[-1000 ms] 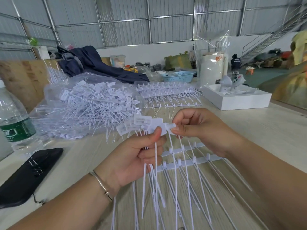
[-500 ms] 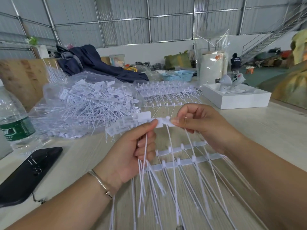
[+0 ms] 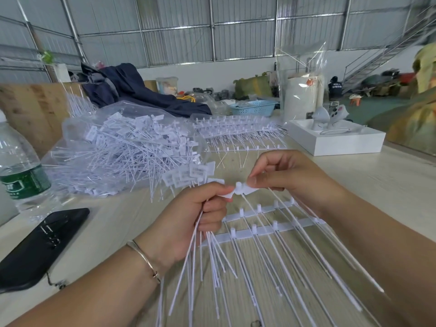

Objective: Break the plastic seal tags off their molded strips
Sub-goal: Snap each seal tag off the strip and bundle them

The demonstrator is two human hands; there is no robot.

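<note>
My left hand (image 3: 188, 218) grips a bundle of loose white seal tags (image 3: 188, 174), heads fanned up and left, thin tails hanging below the fist. Its thumb and forefinger also pinch one side of a tag head (image 3: 240, 188) between my hands. My right hand (image 3: 290, 178) pinches the other side of that head. The tag's tail runs down to the white molded strips (image 3: 264, 228) lying on the table under my hands, with several tails still joined and spreading toward me.
A clear bag heaped with separated tags (image 3: 127, 149) lies at left. Stacked unbroken strips (image 3: 236, 131) sit behind. A water bottle (image 3: 18, 166) and a black phone (image 3: 40, 244) are at far left, a white tray (image 3: 337, 140) at right.
Both hands have shifted slightly up and left together. The bundle in my left hand has tilted further left, and the pinched tag head now sits between both thumbs.
</note>
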